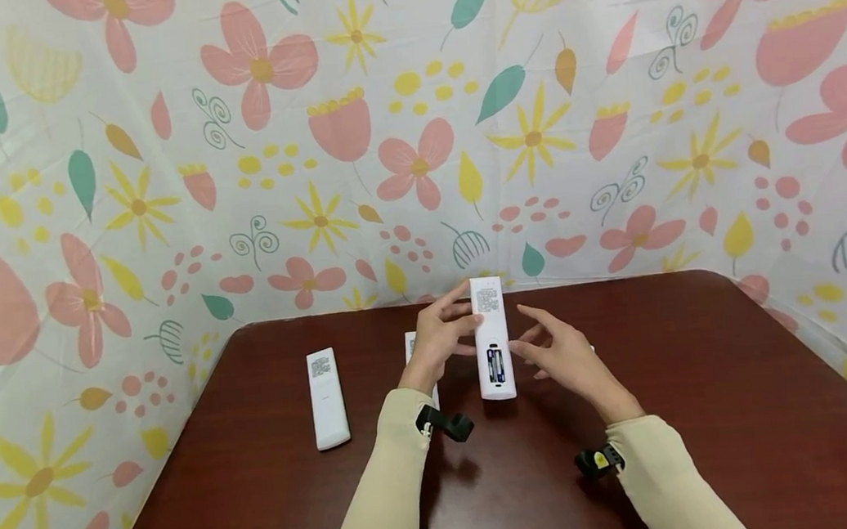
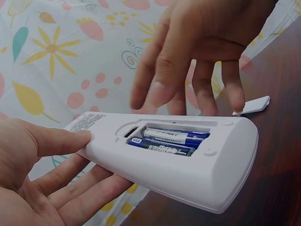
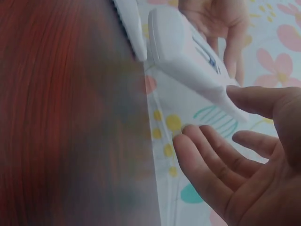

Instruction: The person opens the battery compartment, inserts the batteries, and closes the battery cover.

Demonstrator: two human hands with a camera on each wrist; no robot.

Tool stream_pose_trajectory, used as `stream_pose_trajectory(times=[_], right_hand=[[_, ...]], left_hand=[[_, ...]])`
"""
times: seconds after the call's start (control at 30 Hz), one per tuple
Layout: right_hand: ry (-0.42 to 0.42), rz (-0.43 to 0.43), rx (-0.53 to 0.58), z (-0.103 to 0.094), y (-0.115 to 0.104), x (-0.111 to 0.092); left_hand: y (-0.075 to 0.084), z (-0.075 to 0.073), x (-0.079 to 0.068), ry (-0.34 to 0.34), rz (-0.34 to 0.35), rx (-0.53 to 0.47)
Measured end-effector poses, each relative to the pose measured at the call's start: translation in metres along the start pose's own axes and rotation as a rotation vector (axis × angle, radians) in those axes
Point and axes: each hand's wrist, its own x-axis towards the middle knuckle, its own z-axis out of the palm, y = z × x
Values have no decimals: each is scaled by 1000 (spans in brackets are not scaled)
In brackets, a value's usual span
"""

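My left hand grips a white remote control raised over the table, its back turned toward me. In the left wrist view the thumb presses on the back, with fingers beneath. The battery compartment has no cover on it, and two blue-and-white AAA batteries lie side by side inside. My right hand is beside the remote's right edge, fingers spread and loosely bent, holding nothing. Its thumb tip is at the remote's edge; whether they touch I cannot tell.
A small white battery cover lies on the table behind my right hand. A second white remote lies face down at the left. Another white remote is partly hidden by my left hand. A flower-patterned cloth hangs behind the brown table.
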Motion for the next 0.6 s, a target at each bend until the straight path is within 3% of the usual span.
stream_pose_trajectory(times=[0.3,0.6], right_hand=[[58,-72,-287,-26,24,2],[19,-79,-373,-47,44,-1]], left_hand=[[1,0,0,8,-15,-4],[1,0,-1,-1,0,7]])
